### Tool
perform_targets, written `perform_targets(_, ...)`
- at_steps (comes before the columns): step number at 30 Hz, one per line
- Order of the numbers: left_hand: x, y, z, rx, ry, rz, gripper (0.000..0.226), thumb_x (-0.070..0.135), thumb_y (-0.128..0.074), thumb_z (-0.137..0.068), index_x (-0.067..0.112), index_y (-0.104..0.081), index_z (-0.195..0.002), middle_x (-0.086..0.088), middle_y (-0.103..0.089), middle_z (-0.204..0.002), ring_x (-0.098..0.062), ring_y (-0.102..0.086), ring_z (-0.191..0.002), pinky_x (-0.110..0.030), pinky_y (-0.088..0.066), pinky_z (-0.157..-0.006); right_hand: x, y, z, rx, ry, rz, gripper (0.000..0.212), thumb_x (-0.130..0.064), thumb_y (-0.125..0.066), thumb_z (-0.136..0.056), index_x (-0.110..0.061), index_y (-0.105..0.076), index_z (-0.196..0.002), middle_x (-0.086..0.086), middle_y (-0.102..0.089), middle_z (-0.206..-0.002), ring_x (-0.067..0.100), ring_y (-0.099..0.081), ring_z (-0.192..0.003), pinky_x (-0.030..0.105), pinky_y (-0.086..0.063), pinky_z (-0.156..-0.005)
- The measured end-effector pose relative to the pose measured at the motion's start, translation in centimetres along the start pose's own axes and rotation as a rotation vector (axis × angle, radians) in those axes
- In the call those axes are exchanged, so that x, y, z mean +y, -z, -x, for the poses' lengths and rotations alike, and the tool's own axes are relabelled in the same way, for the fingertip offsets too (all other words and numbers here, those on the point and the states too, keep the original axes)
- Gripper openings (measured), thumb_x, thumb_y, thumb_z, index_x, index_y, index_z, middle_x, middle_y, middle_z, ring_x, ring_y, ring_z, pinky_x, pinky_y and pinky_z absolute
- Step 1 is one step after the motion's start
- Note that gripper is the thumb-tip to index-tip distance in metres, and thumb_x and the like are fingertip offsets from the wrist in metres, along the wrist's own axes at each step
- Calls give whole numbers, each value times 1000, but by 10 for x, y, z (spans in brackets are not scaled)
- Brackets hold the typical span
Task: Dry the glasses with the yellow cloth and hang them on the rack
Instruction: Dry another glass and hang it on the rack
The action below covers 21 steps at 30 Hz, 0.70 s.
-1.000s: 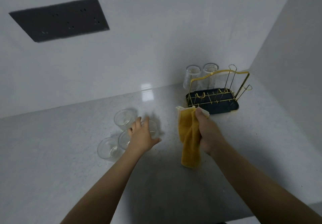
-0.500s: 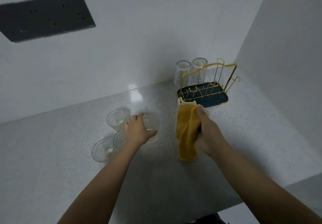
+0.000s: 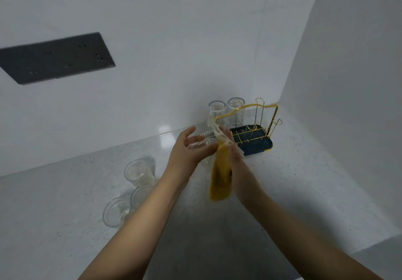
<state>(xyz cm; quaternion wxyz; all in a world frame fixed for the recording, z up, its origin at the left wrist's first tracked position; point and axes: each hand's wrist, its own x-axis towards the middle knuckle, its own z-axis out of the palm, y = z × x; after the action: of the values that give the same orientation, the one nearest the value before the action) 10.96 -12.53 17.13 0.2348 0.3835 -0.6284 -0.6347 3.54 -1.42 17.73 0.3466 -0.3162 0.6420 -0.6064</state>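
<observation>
I see the left hand (image 3: 187, 151) raised at frame centre, its fingers (image 3: 188, 132) curled round a ribbed clear glass (image 3: 201, 141) held on its side above the worktop (image 3: 65, 225). The right hand (image 3: 236, 151) is just right of it, gripping the yellow cloth (image 3: 219, 177); the cloth's pale edge runs up past the glass, the yellow bulk hangs down below the hands. Motion blur here, so I cannot tell whether cloth touches glass.

Three more clear glasses stand upright at lower left of frame: one (image 3: 138, 172) farther back, two (image 3: 141, 195) (image 3: 115, 213) nearer, side by side and close together.

The rack (image 3: 253, 137), gold wire on a dark tray, sits right of centre near the wall corner. Two glasses (image 3: 216, 112) (image 3: 236, 111) are inverted at its back left.

Dark socket panel (image 3: 54, 58) on the wall, upper left. No readable writing or brand that I can make out.
</observation>
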Motion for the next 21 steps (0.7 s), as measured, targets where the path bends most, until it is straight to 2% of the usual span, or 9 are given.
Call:
perform_targets(2,5,-6,0,-22,20,62,113,47,-87,-41,17,-43,-141,-2,-63,-119,-16,-65,-103,-32,-55,-85,7,-2,-7,68,235,164,49,-72,-25,-83,-59,-25,-131,-23,-27,-147,0,-28,-136,29,-30,-111)
perform_targets(4,10,-11,-1,-58,32,88,106,41,-85,-46,14,-44,-140,-1,-64,-116,-14,-66,-99,-30,-54,-81,8,6,-18,129,278,209,50,-65,-26,-88,-51,-27,-136,-15,-39,-143,5,-39,-131,33,-40,-104)
perform_targets(6,14,-14,-2,-110,54,106,94,26,-86,-57,14,-43,-140,0,-65,-114,-12,-68,-95,-26,-55,-76,2,14,-23,162,169,188,56,-57,-25,-90,-30,-41,-135,-10,-58,-114,3,-55,-103,16,-46,-82)
perform_targets(9,20,-13,-6,-140,85,132,89,9,-84,-64,14,-42,-142,-2,-66,-109,-12,-69,-89,-27,-58,-71,-8,27,-34,125,-106,136,52,-52,-22,-93,-18,-60,-101,-5,-58,-77,6,-56,-73,18,-45,-66)
perform_targets(12,26,-12,-9,-156,104,163,99,12,-90,-53,16,-43,-140,-7,-68,-110,-16,-70,-89,-33,-58,-74,-14,38,-43,7,-261,-77,44,-57,-19,-93,-31,-55,-85,0,-63,-85,15,-62,-79,30,-52,-75)
perform_targets(15,28,-21,-12,-30,83,79,97,42,-90,-51,15,-47,-134,-5,-67,-107,-21,-69,-93,-39,-57,-83,-6,41,-45,33,-281,-288,42,-53,-25,-94,-28,-58,-88,-3,-70,-72,12,-68,-64,25,-54,-56)
perform_targets(18,21,-36,-6,32,-71,-133,105,83,-69,-50,2,-59,-117,1,-67,-92,-11,-64,-81,-15,-49,-65,-9,40,-46,142,-324,-453,45,-53,-33,-93,-19,-62,-95,-1,-72,-70,16,-70,-65,29,-55,-56)
perform_targets(20,16,-40,-1,-12,-92,-174,88,73,-69,-63,12,-58,-125,11,-65,-96,-3,-63,-86,-8,-45,-65,-14,43,-53,198,-366,-491,49,-54,-33,-93,-15,-59,-107,7,-70,-88,23,-67,-79,37,-56,-68)
perform_targets(21,14,-40,0,-75,-99,-186,68,60,-72,-72,28,-54,-129,19,-64,-105,3,-62,-96,-7,-46,-72,-16,45,-56,201,-377,-521,52,-56,-32,-93,-15,-57,-113,10,-68,-98,27,-66,-87,43,-55,-77)
